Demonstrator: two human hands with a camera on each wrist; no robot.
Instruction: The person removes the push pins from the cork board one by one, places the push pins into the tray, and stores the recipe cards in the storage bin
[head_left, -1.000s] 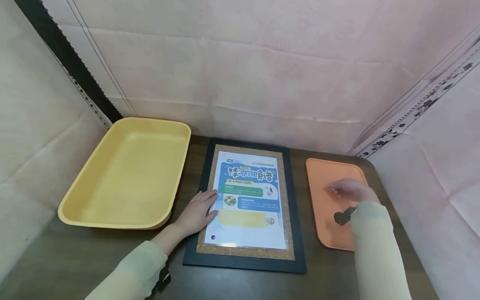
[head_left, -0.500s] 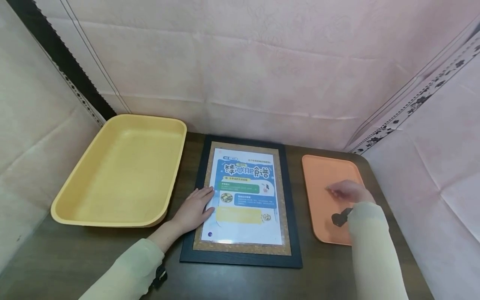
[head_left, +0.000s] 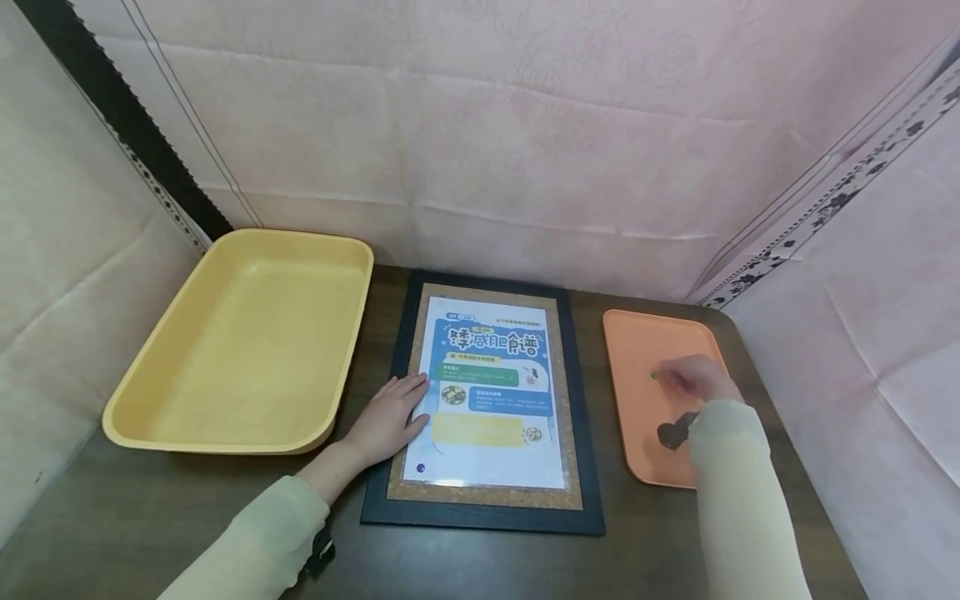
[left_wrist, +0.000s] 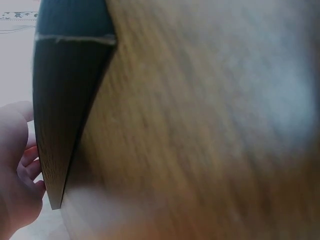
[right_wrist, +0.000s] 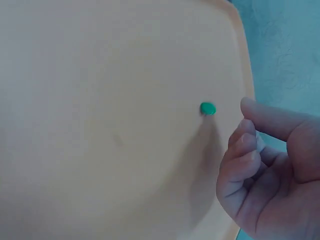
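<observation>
Nearest to us, two pale sleeves [head_left: 258,542] reach in over the dark wooden table [head_left: 480,575], with a black device [head_left: 322,552] under the left wrist and a dark object [head_left: 677,431] beside the right one. Between the arms lies a board [head_left: 480,498] with a cork face and a black frame [head_left: 483,520]. A printed sheet [head_left: 480,462] lies on the cork, a purple pin [head_left: 421,468] at its near left corner. The left hand [head_left: 386,419] rests across the left side of the frame, its fingers extended onto the sheet's edge; its grip is loose and holds nothing we can see. To the right is an orange tray [head_left: 645,437], and over it the right hand [head_left: 699,377] is bent inward, thumb close to the forefinger, other fingers curled, with nothing visible in its grip. In the right wrist view we see a small green pin [right_wrist: 208,108] on the tray, just beyond those fingertips and apart from them. At the left, a deep yellow tray [head_left: 247,350] stretches toward the far side, where pale pinkish cloth [head_left: 480,142] hangs.
</observation>
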